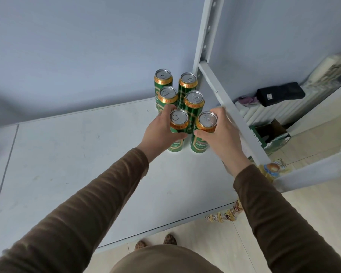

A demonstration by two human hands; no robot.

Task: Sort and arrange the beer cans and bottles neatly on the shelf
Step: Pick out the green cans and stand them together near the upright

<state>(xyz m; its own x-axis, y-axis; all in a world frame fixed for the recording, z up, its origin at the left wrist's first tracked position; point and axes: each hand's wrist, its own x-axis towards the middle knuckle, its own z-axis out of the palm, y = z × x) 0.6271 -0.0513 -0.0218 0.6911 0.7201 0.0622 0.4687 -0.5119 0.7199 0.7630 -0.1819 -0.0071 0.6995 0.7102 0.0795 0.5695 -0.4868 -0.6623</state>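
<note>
Several green beer cans with gold rims stand upright in two rows at the back right corner of the white shelf board [67, 164]. My left hand [158, 133] grips the front left can [178, 131]. My right hand [222, 134] wraps the front right can [203, 133]. Both front cans rest on the shelf. Behind them stand the middle pair [193, 103] and the back pair [163, 77], close to the pale blue wall. No bottles are in view.
A white metal upright [205, 32] and a slanted side rail [230, 109] bound the shelf on the right. Beyond lie a black pouch [280, 93], a green open carton [272, 134] and snack packets [272, 168] lower down. Tiled floor and my shoes show below.
</note>
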